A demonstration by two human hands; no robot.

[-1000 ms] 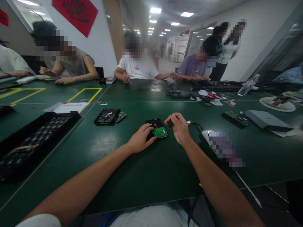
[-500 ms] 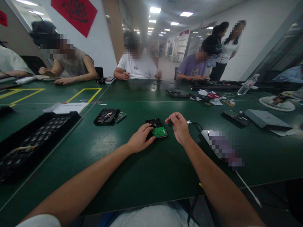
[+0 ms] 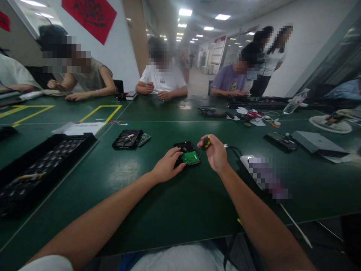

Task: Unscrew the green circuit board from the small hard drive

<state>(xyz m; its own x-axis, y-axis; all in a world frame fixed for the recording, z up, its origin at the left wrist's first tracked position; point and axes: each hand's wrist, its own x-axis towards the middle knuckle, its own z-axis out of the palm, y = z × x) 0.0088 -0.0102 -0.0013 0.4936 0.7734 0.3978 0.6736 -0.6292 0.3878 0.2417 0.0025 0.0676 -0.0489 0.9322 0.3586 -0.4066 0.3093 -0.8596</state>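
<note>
A hard drive (image 3: 190, 158) with a green circuit board and a black casing lies on the green table, straight in front of me. My left hand (image 3: 168, 164) grips its left side, thumb along the near edge and fingers over the casing. My right hand (image 3: 216, 152) is closed around a screwdriver (image 3: 208, 141) with a yellow and black handle. Its thin shaft points down toward the right edge of the board; whether the tip touches a screw is too small to tell.
A black drive part (image 3: 127, 139) and a small circuit board (image 3: 144, 139) lie to the left, beyond a long black tray (image 3: 47, 160). To the right are a white power bank-like device (image 3: 249, 169) with a cable, another drive (image 3: 280, 140) and a grey box (image 3: 318, 142). People sit opposite.
My right hand has turned the screwdriver's handle and its fingers have shifted, showing more of the yellow and black grip. My left hand and the hard drive have stayed put.
</note>
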